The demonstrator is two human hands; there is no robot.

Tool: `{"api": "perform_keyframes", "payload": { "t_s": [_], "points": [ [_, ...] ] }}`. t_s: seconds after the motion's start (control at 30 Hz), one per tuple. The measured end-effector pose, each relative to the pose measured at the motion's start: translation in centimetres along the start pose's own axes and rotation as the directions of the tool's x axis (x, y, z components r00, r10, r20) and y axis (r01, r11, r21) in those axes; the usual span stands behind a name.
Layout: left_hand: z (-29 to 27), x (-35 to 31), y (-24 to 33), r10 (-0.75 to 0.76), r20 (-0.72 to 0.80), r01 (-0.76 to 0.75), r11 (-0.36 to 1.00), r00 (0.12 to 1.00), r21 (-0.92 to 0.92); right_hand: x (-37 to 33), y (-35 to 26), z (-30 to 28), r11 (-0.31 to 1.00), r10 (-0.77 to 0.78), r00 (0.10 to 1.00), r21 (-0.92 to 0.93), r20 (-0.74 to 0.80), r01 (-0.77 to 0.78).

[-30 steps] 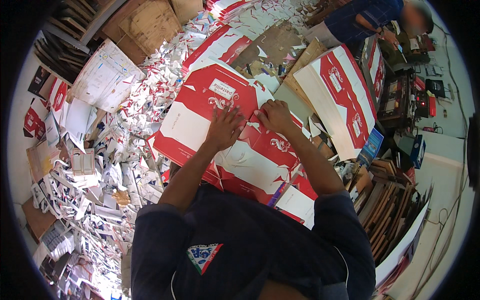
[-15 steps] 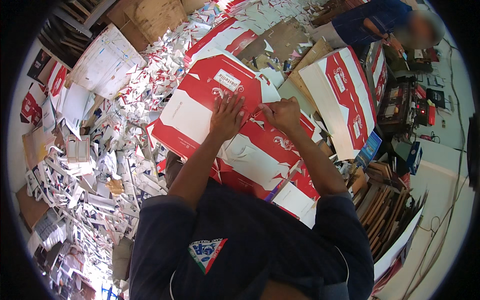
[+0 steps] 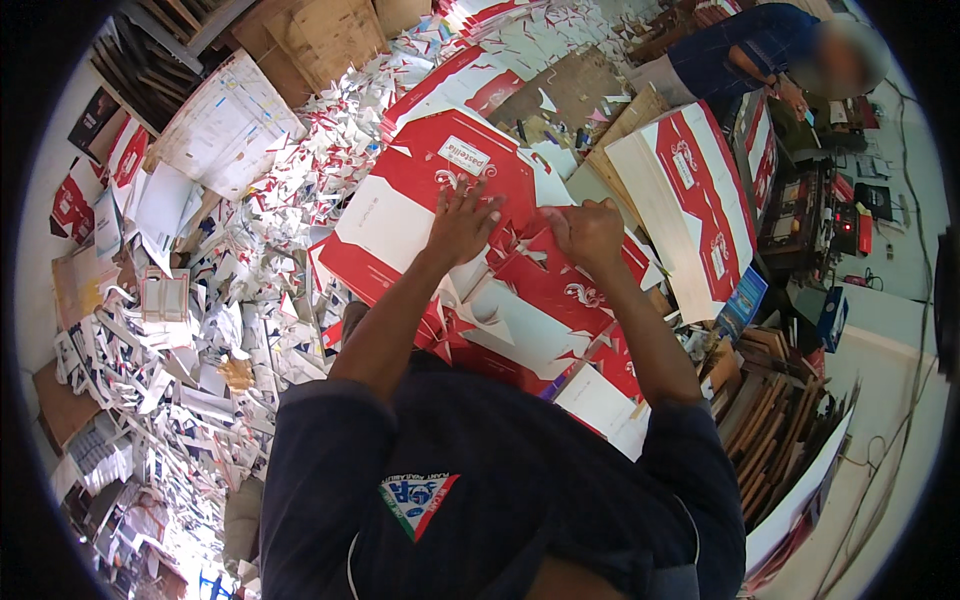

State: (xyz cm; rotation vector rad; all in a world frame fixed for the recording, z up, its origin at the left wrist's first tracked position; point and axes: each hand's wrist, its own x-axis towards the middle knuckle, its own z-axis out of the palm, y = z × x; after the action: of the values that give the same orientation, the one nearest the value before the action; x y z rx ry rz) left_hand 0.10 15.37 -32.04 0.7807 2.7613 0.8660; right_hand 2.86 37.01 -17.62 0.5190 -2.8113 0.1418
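Note:
A stack of red and white printed cardboard sheets [image 3: 380,222] lies in front of me. My left hand [image 3: 460,228] rests flat on the top sheet, its fingers spread over the red printed part. To its right my right hand [image 3: 588,235] is closed, thumb toward the left hand, gripping a red cardboard offcut [image 3: 538,246] at the sheets' cut edge. The piece is bent up and partly hidden by the fingers. Below the hands lie more red and white cardboard pieces [image 3: 520,318], with torn, pointed edges.
Paper and cardboard scraps [image 3: 235,300] cover the floor at the left. A tall stack of printed sheets [image 3: 690,190] stands at the right, beside a wooden board [image 3: 625,130]. Upright boards [image 3: 770,430] lean at the lower right. Another person [image 3: 740,50] works at the far right.
My right hand has pulled slightly to the right and nearer me, and the red offcut between the hands is now bent up further. The left hand still presses on the sheet.

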Motion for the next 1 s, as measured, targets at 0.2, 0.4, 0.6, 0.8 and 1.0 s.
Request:
{"api": "perform_keyframes", "payload": {
  "t_s": [0.2, 0.4, 0.6, 0.8, 1.0],
  "points": [
    [-1.0, 1.2, 2.5, 0.271, 0.004, -0.263, 0.936, 0.963, -0.236, -0.2, -0.6, 0.3, 0.997, 0.055, 0.996, 0.060, -0.064, -0.052],
    [-3.7, 1.9, 3.2, 0.412, 0.042, -0.392, 0.890, 0.910, -0.231, -0.9, -2.9, -4.6, 0.998, -0.017, 0.997, 0.061, -0.079, 0.022],
    [-4.3, 2.0, 4.8, 0.347, 0.076, -0.315, 0.909, 0.935, -0.271, -2.4, 0.1, -2.1, 0.993, 0.120, 0.988, 0.011, -0.102, -0.120],
    [-1.9, 2.8, 2.7, 0.351, -0.016, -0.323, 0.840, 0.936, -0.436, -3.4, 3.4, 4.1, 0.971, 0.239, 0.971, 0.007, -0.003, -0.239],
    [-4.5, 1.9, -10.7, -0.188, -0.441, 0.207, 0.978, 0.878, -0.005, -3.8, 4.1, 6.4, 0.944, 0.324, 0.937, 0.020, 0.129, -0.329]
  ]
}}
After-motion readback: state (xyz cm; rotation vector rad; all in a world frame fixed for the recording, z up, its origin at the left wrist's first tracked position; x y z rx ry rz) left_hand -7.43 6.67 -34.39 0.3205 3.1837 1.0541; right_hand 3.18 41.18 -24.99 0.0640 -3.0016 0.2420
